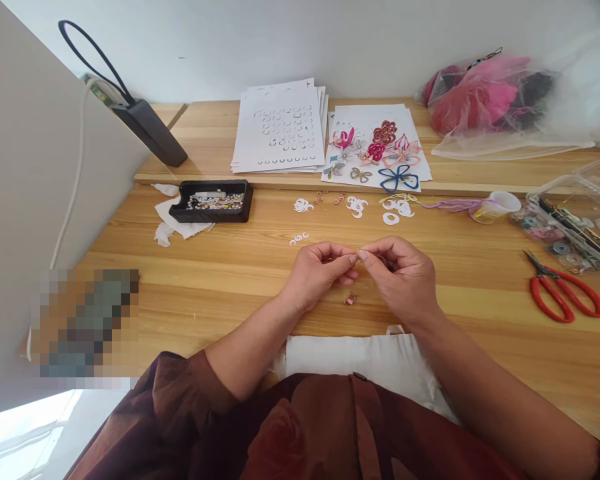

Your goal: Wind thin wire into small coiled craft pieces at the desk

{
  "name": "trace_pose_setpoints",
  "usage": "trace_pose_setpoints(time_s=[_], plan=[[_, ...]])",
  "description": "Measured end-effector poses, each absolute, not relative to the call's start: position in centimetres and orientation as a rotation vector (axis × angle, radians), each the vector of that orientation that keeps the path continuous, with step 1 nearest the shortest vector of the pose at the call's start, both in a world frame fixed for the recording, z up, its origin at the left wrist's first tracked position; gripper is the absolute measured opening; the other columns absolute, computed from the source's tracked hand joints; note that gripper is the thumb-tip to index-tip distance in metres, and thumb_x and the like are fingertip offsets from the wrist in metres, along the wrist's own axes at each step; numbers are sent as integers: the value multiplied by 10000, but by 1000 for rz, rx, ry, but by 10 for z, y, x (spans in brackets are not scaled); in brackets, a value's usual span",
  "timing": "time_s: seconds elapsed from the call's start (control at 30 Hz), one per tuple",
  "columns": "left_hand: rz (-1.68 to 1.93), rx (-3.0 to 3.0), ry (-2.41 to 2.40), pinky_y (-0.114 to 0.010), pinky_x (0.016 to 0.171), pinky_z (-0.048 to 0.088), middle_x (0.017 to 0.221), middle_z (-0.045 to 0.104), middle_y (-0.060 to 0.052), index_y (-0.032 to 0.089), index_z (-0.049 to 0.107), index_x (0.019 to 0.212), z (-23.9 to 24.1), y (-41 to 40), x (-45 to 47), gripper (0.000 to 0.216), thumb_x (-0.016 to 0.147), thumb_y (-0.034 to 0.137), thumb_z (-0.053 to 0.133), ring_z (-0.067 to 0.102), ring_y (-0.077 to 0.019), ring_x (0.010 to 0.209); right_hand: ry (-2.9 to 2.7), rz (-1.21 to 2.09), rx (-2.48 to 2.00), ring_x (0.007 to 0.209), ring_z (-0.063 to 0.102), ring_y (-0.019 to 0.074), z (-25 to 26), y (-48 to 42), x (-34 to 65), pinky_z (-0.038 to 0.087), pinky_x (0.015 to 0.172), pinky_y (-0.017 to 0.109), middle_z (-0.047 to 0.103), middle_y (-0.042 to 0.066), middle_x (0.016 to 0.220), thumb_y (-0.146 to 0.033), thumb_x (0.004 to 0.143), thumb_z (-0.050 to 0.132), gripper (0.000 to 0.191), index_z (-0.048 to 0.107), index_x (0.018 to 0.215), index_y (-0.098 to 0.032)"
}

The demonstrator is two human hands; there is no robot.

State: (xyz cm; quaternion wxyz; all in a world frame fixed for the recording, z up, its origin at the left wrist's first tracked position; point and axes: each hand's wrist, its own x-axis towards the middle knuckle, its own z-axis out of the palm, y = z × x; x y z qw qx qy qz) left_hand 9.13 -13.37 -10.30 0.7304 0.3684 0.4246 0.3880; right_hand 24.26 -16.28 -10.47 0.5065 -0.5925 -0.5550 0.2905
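My left hand (321, 272) and my right hand (401, 270) meet above the middle of the table, thumbs and forefingers pinched tip to tip. Whatever lies between the fingertips is too small to make out. Just below them on the wood is a small pinkish spool-like piece (350, 299). Beyond my hands lie white paper crescents (303, 205), more crescents (356, 207), a white ring (391, 219) and three little curved cutouts (299, 239). Small pink curled pieces (340, 198) sit among them.
Red-handled scissors (565, 287) lie at right, near a clear box of supplies (575, 220) and a small cup (497, 207). A black bead tray (213, 202) is at left. Behind stand punched sheets (280, 127), paper with thread flowers (370, 117), and a bag (495, 100). White cloth (350, 353) lies in front.
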Motion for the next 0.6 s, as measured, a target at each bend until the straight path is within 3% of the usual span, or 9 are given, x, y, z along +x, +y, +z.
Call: trace_pose_setpoints(time_s=[0.17,0.43,0.6], plan=[[854,796,912,-202,590,565,731,704,-38,95,709,849,-105,-133,91,296,691,289,866,670,-103,613,-1341,682,-1428,582,548,113,-103,-163,243,436,544,248,676,-13,707,-239,836,704,74,680,771,-212],[867,734,859,-217,562,568,695,695,-59,103,717,814,-110,-133,91,440,731,523,820,677,-131,615,-1340,655,-1441,582,537,117,-103,-162,242,437,542,248,657,-16,687,-266,838,707,90,674,773,-213],[871,729,830,-209,575,571,712,703,-57,102,724,821,-109,-132,91,411,694,470,858,678,-124,625,-1331,667,-1433,584,534,115,-103,-163,242,432,546,250,660,-16,688,-247,838,706,87,671,766,-213]])
